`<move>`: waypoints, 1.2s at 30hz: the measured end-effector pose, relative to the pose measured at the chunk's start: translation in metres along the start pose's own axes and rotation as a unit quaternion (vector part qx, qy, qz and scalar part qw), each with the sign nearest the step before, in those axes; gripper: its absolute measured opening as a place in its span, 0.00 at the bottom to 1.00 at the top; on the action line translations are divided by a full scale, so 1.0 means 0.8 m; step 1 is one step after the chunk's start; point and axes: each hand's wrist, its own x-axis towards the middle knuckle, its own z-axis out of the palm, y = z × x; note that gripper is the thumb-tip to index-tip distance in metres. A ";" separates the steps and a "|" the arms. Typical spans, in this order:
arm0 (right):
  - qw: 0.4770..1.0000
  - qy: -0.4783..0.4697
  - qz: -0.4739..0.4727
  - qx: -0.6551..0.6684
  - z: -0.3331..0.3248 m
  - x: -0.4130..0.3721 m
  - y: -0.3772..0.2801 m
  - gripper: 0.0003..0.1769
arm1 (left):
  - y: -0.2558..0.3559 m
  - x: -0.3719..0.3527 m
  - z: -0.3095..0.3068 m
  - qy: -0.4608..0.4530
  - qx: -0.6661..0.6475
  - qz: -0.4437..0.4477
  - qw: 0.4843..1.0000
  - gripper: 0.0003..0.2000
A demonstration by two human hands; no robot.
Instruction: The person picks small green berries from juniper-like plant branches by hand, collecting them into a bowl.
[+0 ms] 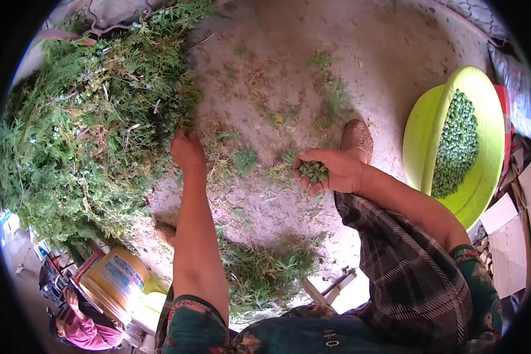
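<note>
At the right edge of a big heap of green conifer sprigs (94, 135), my left hand (187, 152) is closed, its fingertips among the foliage. What those fingers pinch is too small to make out. My right hand (330, 168) is turned up and cupped around a small pile of green seed cones (314, 171), which show between the curled fingers and palm. To the right, a tilted yellow-green basin (492, 177) holds many more of the same green cones (457, 141).
Loose sprigs (265, 274) lie on the dusty floor (389, 53) near my body. A brown shoe (357, 138) is beyond my right hand. At lower left stand a yellow bucket (121, 277) and a person in pink (91, 333). Cardboard (504, 236) lies at the right.
</note>
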 end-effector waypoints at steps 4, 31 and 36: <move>1.000 0.006 -0.001 0.006 0.012 -0.006 -0.004 0.14 | 0.017 -0.033 -0.029 0.022 -0.354 -0.127 0.927 0.14; 0.970 -0.135 -0.129 0.158 0.024 -0.003 -0.027 0.22 | 0.065 -0.145 -0.038 -0.060 -0.226 0.041 0.971 0.20; 0.973 -0.095 -0.139 0.159 0.022 -0.005 -0.027 0.21 | 0.143 -0.195 -0.068 -0.063 -0.287 0.032 0.955 0.20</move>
